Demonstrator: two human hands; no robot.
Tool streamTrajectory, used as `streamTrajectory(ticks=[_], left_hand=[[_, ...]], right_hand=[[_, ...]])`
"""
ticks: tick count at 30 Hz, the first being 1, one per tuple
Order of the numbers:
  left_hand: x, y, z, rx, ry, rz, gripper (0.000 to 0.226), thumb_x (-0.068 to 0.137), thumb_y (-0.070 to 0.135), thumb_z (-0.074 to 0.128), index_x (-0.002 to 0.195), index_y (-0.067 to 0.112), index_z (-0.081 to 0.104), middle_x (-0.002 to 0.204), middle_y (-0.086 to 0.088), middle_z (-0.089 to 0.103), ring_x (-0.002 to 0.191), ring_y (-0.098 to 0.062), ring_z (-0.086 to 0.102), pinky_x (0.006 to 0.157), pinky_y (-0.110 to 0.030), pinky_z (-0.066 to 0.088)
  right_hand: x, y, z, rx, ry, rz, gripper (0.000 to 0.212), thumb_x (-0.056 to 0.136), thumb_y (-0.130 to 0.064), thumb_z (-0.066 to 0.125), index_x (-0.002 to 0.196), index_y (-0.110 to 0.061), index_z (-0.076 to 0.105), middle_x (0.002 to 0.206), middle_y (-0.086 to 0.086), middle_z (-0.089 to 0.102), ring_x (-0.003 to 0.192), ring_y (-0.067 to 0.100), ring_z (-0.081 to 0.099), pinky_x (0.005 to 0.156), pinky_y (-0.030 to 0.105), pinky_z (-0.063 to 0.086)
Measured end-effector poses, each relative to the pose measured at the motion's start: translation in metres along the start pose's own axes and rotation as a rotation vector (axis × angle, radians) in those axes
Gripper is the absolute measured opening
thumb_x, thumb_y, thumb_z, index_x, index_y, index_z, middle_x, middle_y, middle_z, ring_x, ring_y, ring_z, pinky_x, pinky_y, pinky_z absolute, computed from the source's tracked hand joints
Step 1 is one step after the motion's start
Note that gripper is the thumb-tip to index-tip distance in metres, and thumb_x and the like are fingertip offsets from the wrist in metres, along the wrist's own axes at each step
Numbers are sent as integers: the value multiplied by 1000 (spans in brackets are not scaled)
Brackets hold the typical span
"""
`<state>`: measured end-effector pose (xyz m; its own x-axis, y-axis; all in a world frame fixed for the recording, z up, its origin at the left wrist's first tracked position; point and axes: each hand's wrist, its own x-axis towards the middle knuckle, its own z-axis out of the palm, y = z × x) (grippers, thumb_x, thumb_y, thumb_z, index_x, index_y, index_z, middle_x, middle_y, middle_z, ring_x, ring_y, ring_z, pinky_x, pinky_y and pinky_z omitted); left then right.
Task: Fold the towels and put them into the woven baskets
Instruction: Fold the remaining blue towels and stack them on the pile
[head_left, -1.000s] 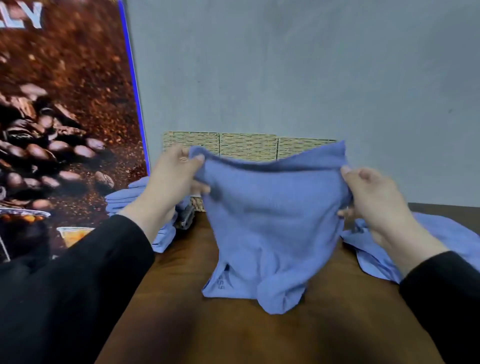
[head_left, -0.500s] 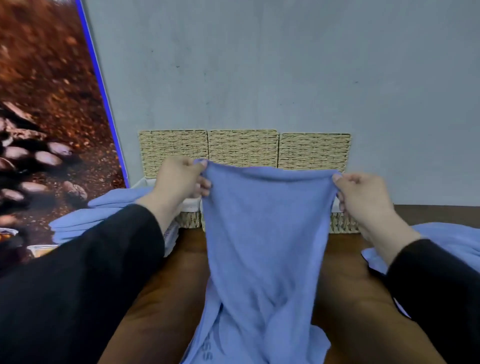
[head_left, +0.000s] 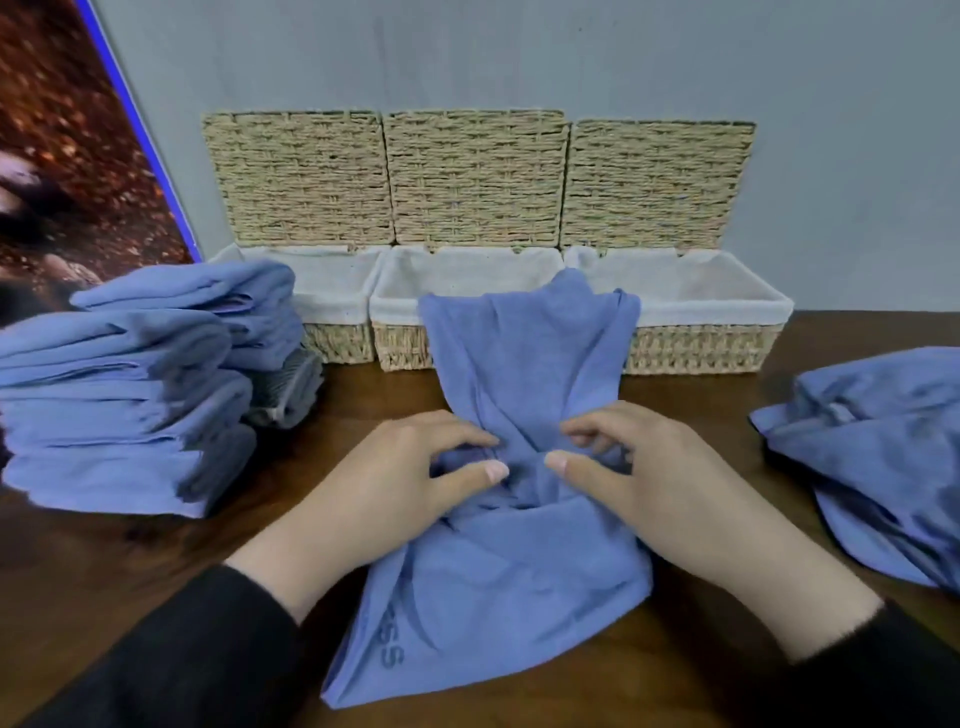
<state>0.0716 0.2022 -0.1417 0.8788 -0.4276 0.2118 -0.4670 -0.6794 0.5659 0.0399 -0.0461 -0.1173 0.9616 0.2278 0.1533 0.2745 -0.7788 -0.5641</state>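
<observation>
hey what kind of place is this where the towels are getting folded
Probably a staged work table indoors, perhaps in a shop or café, not a laundry. Three lined woven baskets stand against a plain grey wall on a dark wooden table, beside a coffee-bean poster.

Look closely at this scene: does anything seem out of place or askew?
The blue towel both hands pinch is bunched, its far end draped over the middle basket rim. One grey towel sits among the blue folded stack.

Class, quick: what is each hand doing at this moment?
Left hand: pinching a bunch of the blue towel at its middle.
Right hand: pinching the same towel beside it.
</observation>
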Motion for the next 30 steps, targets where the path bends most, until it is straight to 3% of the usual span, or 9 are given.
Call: streamTrajectory(ticks=[3,8,11,15,17,20,23,27,30], left_hand=[[-1,-9,3,228,-130,58,61,79,79,48,123,42,66,120,28,54,117,4,50,101,-30,32],[0,0,3,454,-39,84,23,93,59,58,92,37,66,88,18,54,93,-1,47,80,-32,18],[-3,1,-1,340,58,72,28,95,54,53,80,31,62,74,16,56,77,-2,51,80,-32,32],[-13,1,-29,-8,436,-180,28,93,36,63,70,21,56,59,5,59,56,-13,51,60,-33,40],[-18,-6,-36,89,371,-304,28,91,36,66,69,21,59,59,3,60,61,-18,55,61,-34,43],[-20,-11,-31,141,173,-365,22,91,46,65,79,28,63,78,9,65,78,-12,60,70,-32,47],[-19,-9,-29,172,74,-389,25,88,57,65,93,33,59,94,13,65,91,-7,61,80,-30,49],[-16,-11,-27,363,-85,-395,32,90,49,66,88,18,61,80,3,63,79,-16,58,67,-33,46],[-17,-1,-29,256,69,-275,34,92,38,67,77,11,53,64,-3,49,65,-18,49,60,-38,35]], right_hand=[[-6,8,-7,-43,-24,33,32,81,-66,64,98,-38,63,95,-17,58,90,-6,54,73,15,39],[-10,12,-1,-26,-155,55,17,90,-39,72,79,-31,62,75,-15,54,70,-2,51,63,16,37],[-3,14,2,23,44,22,18,89,-28,74,76,-29,61,78,-15,53,73,2,50,65,17,36],[4,25,-4,154,431,75,12,91,-22,71,81,-23,65,81,-6,54,74,7,50,66,13,37],[8,36,-2,101,430,142,14,93,-21,70,81,-27,65,88,-6,56,77,6,52,69,16,37],[12,39,1,32,412,183,12,93,-22,70,101,-30,66,105,-5,60,87,8,52,81,27,39],[6,19,3,64,353,-11,29,92,-28,70,120,-31,64,107,-19,58,98,2,55,83,17,41],[0,-3,23,-1,38,-201,41,95,-42,63,136,-36,57,126,-32,51,121,-3,50,102,17,40],[2,-9,27,-73,76,-176,53,95,-52,57,146,-41,46,135,-34,46,123,-12,42,107,37,40]])
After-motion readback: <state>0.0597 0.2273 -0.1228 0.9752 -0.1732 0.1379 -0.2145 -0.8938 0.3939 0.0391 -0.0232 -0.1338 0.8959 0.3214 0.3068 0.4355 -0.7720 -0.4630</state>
